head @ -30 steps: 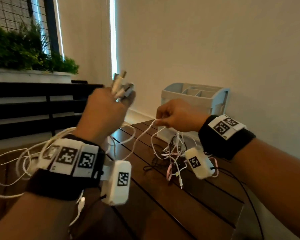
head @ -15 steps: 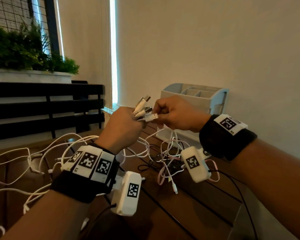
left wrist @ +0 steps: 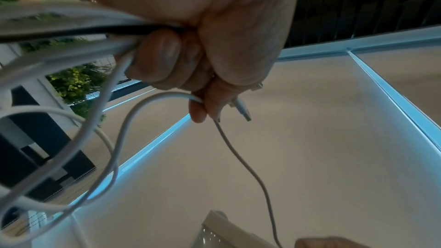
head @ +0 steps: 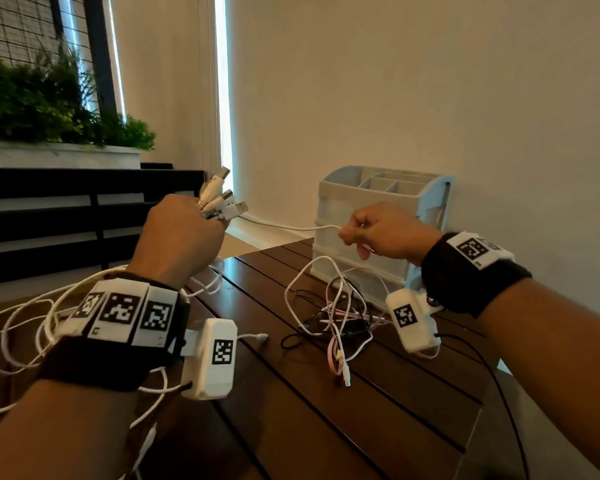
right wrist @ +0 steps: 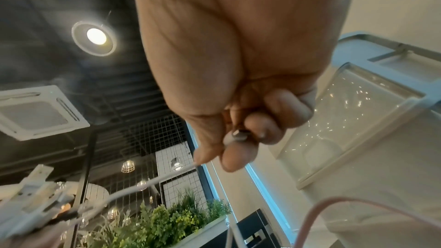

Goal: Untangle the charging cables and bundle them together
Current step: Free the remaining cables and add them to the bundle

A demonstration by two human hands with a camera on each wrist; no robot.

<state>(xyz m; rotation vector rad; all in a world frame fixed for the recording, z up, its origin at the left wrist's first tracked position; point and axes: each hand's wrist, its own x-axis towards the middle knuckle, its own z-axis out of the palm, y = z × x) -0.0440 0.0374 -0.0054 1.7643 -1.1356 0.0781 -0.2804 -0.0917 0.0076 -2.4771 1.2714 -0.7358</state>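
My left hand (head: pixel 181 233) is raised in a fist around a bunch of cables, with several white USB plugs (head: pixel 222 199) sticking up out of it. Their white cords (head: pixel 25 327) loop down past my left wrist. From that fist one white cable (head: pixel 288 226) runs right to my right hand (head: pixel 378 233), which pinches its far end between thumb and fingers (right wrist: pixel 229 157). A small plug tip (right wrist: pixel 237 135) shows in that pinch. On the wooden table (head: pixel 291 410) lies a tangle of white, pink and black cables (head: pixel 336 317).
A pale blue and white desk organiser (head: pixel 378 216) stands at the table's far edge against the wall, just behind my right hand. A planter with green plants (head: pixel 49 109) and a dark slatted bench are at the left. The table's right edge drops off near my right forearm.
My hands were together at the plugs half a second ago. Now the right hand has slid away to the right along one white cable, stretching it out, and the left fist has shifted left.
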